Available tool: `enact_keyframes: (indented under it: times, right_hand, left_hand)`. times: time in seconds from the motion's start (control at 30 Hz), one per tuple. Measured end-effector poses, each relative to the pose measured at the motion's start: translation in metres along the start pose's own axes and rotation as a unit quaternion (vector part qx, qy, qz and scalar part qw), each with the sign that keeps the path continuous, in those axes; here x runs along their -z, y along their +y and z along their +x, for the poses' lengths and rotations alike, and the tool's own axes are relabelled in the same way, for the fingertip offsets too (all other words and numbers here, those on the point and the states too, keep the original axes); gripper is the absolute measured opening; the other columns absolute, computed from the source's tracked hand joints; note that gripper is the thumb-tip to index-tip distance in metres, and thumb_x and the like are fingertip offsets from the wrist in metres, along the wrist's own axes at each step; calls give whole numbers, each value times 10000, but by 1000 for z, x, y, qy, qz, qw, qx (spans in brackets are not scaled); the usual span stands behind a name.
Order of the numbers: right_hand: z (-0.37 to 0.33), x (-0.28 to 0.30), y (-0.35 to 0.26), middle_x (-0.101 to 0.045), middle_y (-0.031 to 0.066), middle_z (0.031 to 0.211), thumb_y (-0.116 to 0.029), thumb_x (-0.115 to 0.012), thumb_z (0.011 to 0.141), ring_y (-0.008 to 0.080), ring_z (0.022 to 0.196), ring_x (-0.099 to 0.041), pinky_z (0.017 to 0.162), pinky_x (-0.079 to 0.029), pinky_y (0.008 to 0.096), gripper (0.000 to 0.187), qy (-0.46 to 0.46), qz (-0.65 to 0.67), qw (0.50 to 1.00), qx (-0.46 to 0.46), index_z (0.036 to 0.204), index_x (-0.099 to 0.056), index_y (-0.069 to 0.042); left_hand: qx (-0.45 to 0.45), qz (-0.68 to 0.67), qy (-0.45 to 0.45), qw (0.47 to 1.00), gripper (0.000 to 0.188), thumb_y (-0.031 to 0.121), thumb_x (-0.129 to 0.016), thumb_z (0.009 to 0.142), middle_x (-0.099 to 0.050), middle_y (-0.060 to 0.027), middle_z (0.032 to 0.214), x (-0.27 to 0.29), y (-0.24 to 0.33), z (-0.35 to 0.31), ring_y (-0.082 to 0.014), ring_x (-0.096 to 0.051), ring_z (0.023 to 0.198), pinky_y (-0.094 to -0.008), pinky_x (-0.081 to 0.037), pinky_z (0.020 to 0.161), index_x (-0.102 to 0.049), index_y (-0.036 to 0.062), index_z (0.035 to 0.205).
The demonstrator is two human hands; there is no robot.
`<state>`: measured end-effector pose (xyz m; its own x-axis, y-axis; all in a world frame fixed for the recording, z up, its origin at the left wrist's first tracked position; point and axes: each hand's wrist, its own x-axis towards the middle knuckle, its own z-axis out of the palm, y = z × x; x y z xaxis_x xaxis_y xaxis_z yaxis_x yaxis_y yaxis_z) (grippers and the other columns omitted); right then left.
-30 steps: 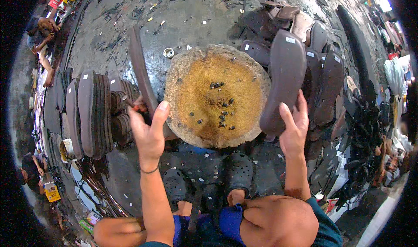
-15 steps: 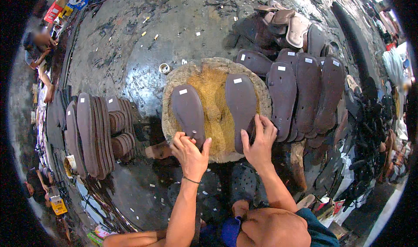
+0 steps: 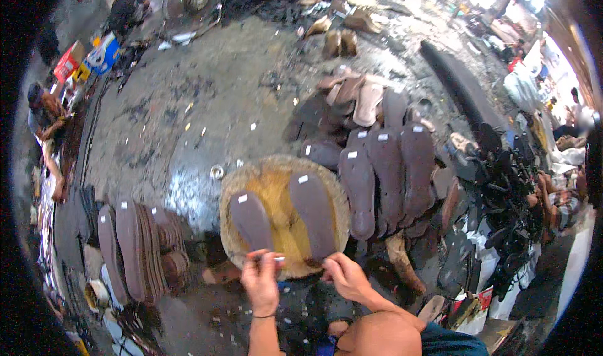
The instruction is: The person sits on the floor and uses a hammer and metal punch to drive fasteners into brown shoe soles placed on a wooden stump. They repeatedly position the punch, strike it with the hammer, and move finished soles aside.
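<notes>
Two dark brown shoe soles lie side by side on a round wooden block (image 3: 229, 179) with a yellowish worn top. The left sole (image 3: 250, 221) bears a small white label near its toe, as does the right sole (image 3: 311, 211). My left hand (image 3: 260, 287) is closed at the heel end of the left sole. Its fingertips are blurred, and the small thing pinched in them cannot be made out. With fingers closed, my right hand (image 3: 347, 278) pinches the heel end of the right sole, whose tip is hidden there.
Upright stacks of brown soles (image 3: 132, 252) stand left of the block. More labelled soles (image 3: 386, 180) lean at its right, with a heap of pale and brown pieces (image 3: 361, 98) behind. A small white cup (image 3: 217, 172) is on the floor. Another person (image 3: 47, 114) sits far left.
The view has tilted up, so the block appears lower. My hands have gone from spread fingers alongside the soles to closed fingers at their heel ends.
</notes>
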<state>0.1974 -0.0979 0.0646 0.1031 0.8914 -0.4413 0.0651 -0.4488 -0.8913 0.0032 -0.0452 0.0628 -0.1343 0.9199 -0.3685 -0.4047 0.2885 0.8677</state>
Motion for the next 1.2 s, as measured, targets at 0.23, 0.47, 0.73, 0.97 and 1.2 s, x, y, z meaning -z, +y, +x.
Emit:
enact_keyframes:
  times: [0.23,0.47,0.73,0.97,1.2]
  right_hand:
    - [-108,168,141,-463,267,1355,-492,-810,687,422,1282,-418,1067,-303,546,1029,305,-565,764,-60,1420,-349,64]
    - [-160,195,196,-613,188,1098,-323,-778,770,359,943,-616,820,-503,462,690,201,-270,941,-31,1305,-460,-26]
    - [-93,126,98,-617,154,1009,-305,-753,784,304,839,-618,741,-514,420,659,337,-195,916,-95,1307,-470,-19]
    - [-88,103,58,-620,124,931,-290,-731,797,256,747,-620,672,-523,383,633,350,-76,931,-71,1308,-479,-13]
    - [-83,69,6,-624,93,853,-274,-709,810,208,656,-621,603,-532,346,608,247,96,963,-52,1310,-488,-8]
  left_hand:
    - [-3,160,61,985,132,122,-556,1015,-633,-74,955,65,-35,27,-145,-650,848,-308,-609,704,-551,3,1072]
    - [-117,108,113,981,241,162,-662,965,-636,-61,1097,58,11,126,-135,-642,937,-292,-606,709,-608,-1,1134]
    - [-268,424,107,859,239,245,-784,843,-736,-74,844,71,35,319,-167,-692,789,-309,-539,723,-719,34,936]
    - [-273,499,96,817,272,278,-793,829,-757,-83,895,61,33,317,-187,-703,806,-314,-526,728,-751,43,960]
    - [-112,63,41,991,217,120,-652,969,-676,-64,997,47,19,183,-151,-691,865,-296,-608,706,-615,-10,1139]
